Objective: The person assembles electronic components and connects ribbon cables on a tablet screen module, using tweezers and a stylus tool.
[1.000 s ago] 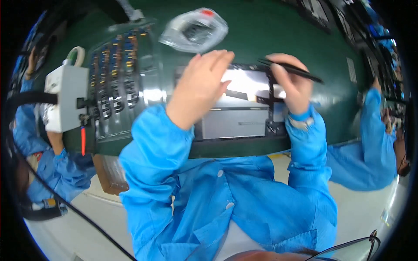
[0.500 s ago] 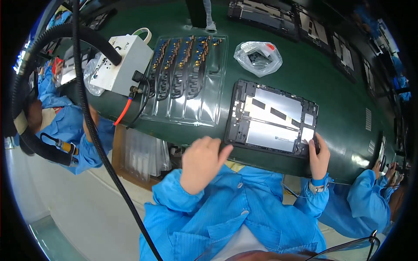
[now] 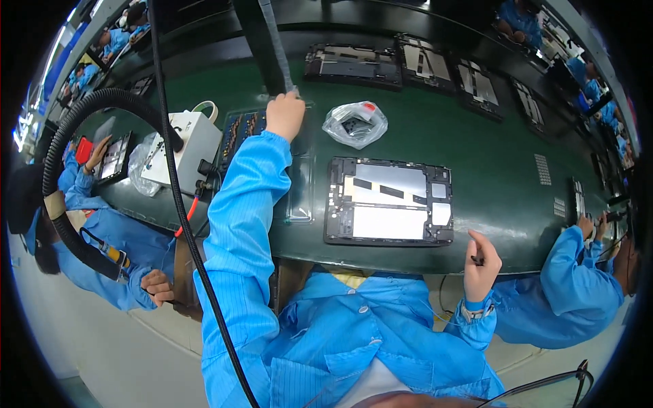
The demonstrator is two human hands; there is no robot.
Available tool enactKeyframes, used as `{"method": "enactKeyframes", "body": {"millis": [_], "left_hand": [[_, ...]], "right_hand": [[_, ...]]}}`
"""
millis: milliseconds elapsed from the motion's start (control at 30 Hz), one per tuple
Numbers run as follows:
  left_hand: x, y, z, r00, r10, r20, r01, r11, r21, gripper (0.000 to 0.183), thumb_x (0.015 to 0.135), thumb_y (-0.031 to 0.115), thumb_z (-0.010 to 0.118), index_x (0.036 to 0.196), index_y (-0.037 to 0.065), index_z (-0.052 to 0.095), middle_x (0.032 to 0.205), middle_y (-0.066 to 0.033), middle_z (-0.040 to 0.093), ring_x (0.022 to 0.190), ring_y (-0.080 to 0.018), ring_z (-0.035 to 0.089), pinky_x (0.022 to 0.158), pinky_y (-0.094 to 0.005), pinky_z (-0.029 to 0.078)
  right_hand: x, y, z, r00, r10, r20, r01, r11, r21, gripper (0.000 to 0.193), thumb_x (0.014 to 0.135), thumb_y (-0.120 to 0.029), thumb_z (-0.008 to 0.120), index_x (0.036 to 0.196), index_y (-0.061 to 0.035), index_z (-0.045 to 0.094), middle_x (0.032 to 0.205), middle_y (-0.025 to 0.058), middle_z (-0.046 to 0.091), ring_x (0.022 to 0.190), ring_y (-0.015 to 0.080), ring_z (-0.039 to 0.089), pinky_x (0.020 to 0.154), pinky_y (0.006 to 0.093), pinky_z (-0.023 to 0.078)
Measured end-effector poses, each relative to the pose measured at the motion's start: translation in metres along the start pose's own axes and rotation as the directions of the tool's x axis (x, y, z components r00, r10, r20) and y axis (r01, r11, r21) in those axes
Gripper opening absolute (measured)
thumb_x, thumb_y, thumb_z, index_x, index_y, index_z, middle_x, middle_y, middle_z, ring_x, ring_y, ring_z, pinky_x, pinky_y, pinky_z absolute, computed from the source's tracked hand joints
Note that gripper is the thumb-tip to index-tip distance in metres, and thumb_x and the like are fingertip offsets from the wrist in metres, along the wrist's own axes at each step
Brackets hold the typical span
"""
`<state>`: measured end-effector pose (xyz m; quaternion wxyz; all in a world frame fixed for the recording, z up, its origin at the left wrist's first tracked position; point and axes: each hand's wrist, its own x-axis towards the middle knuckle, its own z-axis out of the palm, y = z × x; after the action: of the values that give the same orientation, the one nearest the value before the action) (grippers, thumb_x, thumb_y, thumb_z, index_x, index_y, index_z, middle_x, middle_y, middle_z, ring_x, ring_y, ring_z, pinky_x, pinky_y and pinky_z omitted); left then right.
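My left hand (image 3: 284,115) is stretched out over the far right corner of a clear plastic tray (image 3: 299,216), fingers bent down; whatever they pinch is hidden beneath them. Small flex-cable parts (image 3: 245,128) with blue and gold ends lie in rows in the tray, mostly covered by my sleeve. Right of the tray lies an opened tablet (image 3: 390,222), its black frame and silver inner plates facing up. By the table's front edge, off the tablet's near right corner, my right hand (image 3: 481,268) is closed round a small black part (image 3: 478,260).
A clear plastic bag (image 3: 355,125) with small dark pieces lies beyond the tablet. More opened tablets (image 3: 354,66) line the far side. A white box (image 3: 183,153) with a black hose (image 3: 102,102) stands left. Co-workers in blue sit at both sides.
My left hand has gone from the table's front edge out to the tray's far end. The right hand has let go of the tablet's corner and now shows a small black part.
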<state>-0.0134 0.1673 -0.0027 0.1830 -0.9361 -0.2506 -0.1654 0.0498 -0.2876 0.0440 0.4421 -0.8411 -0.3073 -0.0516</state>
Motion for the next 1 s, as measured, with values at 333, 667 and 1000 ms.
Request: {"method": "enactKeyframes", "body": {"millis": [333, 667, 1000], "left_hand": [[-0.072, 0.046, -0.183, 0.861, -0.213, -0.463, -0.097, 0.823, -0.560, 0.011, 0.073, 0.003, 0.062, 0.083, 0.003, 0.058, 0.084, -0.0110, 0.059, 0.077, -0.0304, 0.056, 0.068, -0.0370, 0.046], [-0.144, 0.113, -0.201, 0.803, 0.215, -0.556, -0.454, 0.825, -0.336, 0.025, 0.059, 0.008, 0.062, 0.083, 0.006, 0.061, 0.083, -0.0047, 0.058, 0.071, -0.0191, 0.056, 0.060, -0.0294, 0.047], [-0.134, 0.125, -0.207, 0.904, 0.012, -0.426, -0.329, 0.657, -0.678, 0.026, 0.068, 0.005, 0.069, 0.093, 0.001, 0.061, 0.092, -0.0117, 0.061, 0.078, -0.0280, 0.059, 0.065, -0.0348, 0.048]], "right_hand": [[0.024, -0.049, 0.040, 0.937, -0.168, 0.307, -0.071, 0.768, 0.637, 0.021, 0.089, -0.008, 0.046, 0.098, 0.0018, 0.062, 0.091, 0.0098, 0.058, 0.068, 0.0090, 0.049, 0.058, 0.0204, 0.039], [0.045, -0.087, 0.091, 0.854, -0.064, 0.516, -0.408, 0.535, 0.740, 0.019, 0.085, -0.012, 0.055, 0.092, 0.0033, 0.065, 0.073, 0.0044, 0.062, 0.056, 0.0042, 0.047, 0.052, 0.0220, 0.040], [0.026, -0.089, 0.076, 0.888, -0.079, 0.453, -0.305, 0.637, 0.708, 0.012, 0.078, 0.001, 0.058, 0.089, 0.0030, 0.062, 0.076, 0.0003, 0.059, 0.059, 0.0006, 0.047, 0.049, 0.0144, 0.034]]}}
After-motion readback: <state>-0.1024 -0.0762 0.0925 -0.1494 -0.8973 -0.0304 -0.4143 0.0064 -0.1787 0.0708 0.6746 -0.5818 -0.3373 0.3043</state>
